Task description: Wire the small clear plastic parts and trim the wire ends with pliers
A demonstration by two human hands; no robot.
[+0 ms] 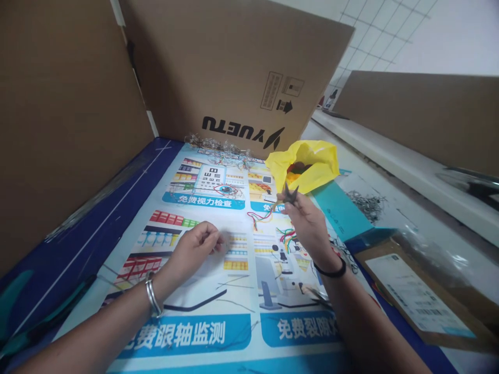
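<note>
My right hand is closed on a small dark two-pointed piece, its points upward; I cannot make out its exact kind. Thin coloured cords trail left from just below those fingers. Right behind it lies an open yellow bag with orange and dark contents. My left hand is over the printed sheet, fingers curled together; whatever they hold, if anything, is hidden. More multicoloured cords lie beside my right hand. A dark-and-red cord loop lies on the sheet farther back.
Tall cardboard panels stand behind and left. A heap of clear and silvery bits lies along the back. At right are a teal box, silvery pieces and a labelled brown package. Green-handled pliers lie front left.
</note>
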